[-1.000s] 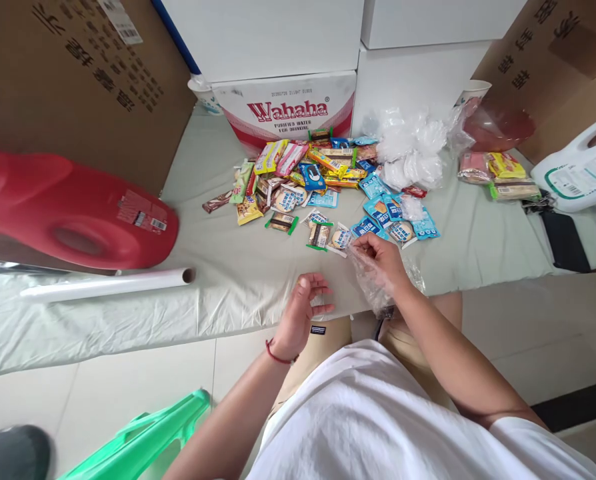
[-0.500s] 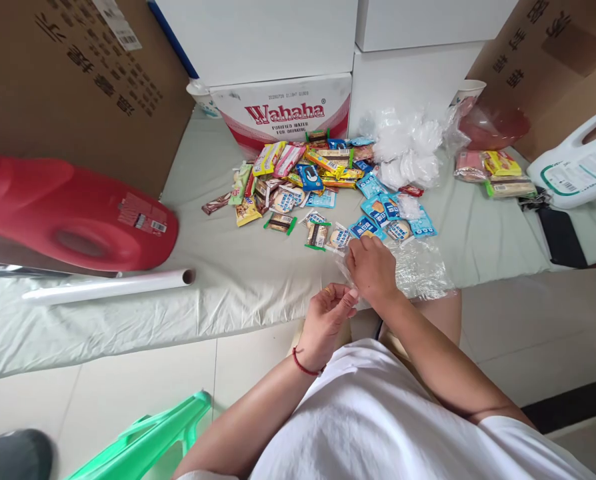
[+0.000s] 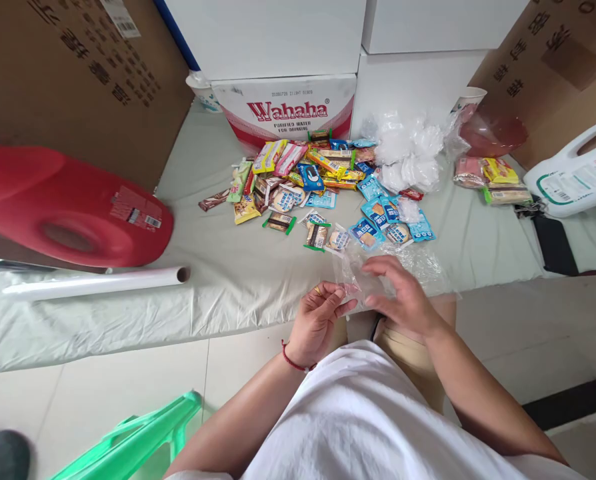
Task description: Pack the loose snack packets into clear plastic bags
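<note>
My left hand pinches the edge of a clear plastic bag between thumb and fingers, over the front edge of the cloth-covered table. Just right of it, my right hand has its thumb and fingers apart, beside the bag, with nothing seen in its grasp. More crumpled clear plastic bags lie behind the right hand. Beyond the hands are blue snack packets, a green-edged wrapped biscuit and a heap of colourful wrapped snacks.
A white plastic tube roll and a red detergent jug lie to the left. At the back stand a Wahaha carton and bundled clear bags. On the right are a white jug and a black phone. A green stool stands below.
My right hand has let go of the plastic, moved right and spread its fingers. My left hand keeps its pinch on the bag, which now shows more fully between the hands.
</note>
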`<control>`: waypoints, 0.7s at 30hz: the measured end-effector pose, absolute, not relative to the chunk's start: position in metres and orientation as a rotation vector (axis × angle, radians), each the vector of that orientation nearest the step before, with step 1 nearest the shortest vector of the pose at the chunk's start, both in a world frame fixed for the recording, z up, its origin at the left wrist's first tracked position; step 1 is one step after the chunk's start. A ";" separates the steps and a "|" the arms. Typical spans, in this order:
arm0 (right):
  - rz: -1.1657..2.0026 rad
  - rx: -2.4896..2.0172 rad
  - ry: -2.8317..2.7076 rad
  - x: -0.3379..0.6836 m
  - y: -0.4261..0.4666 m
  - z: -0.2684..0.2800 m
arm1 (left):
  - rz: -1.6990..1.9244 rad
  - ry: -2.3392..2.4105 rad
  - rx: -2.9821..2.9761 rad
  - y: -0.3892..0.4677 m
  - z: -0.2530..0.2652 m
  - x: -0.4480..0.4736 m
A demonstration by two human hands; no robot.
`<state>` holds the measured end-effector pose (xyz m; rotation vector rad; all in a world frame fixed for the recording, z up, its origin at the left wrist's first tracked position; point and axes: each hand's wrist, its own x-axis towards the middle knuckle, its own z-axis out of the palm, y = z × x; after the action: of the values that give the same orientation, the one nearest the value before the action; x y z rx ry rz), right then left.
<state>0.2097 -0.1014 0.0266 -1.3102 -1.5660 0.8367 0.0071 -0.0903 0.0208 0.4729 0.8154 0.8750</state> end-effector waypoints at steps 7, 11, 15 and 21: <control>1.028 -1.304 -1.259 0.199 -0.112 0.015 | 0.862 0.799 0.444 -0.089 0.020 0.005; 1.124 -1.272 -1.090 0.200 -0.114 0.019 | 0.929 0.843 0.408 -0.084 0.017 -0.007; 1.048 -1.300 -1.325 0.182 -0.117 0.022 | 1.008 0.864 0.443 -0.085 0.018 -0.005; 1.142 -1.323 -1.044 0.161 -0.112 0.014 | 1.010 0.857 0.528 -0.092 0.022 0.004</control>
<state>0.1609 -0.1124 0.0144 -1.3231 -1.0442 1.1420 0.0037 -0.0919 0.0225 0.5278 0.8568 1.0098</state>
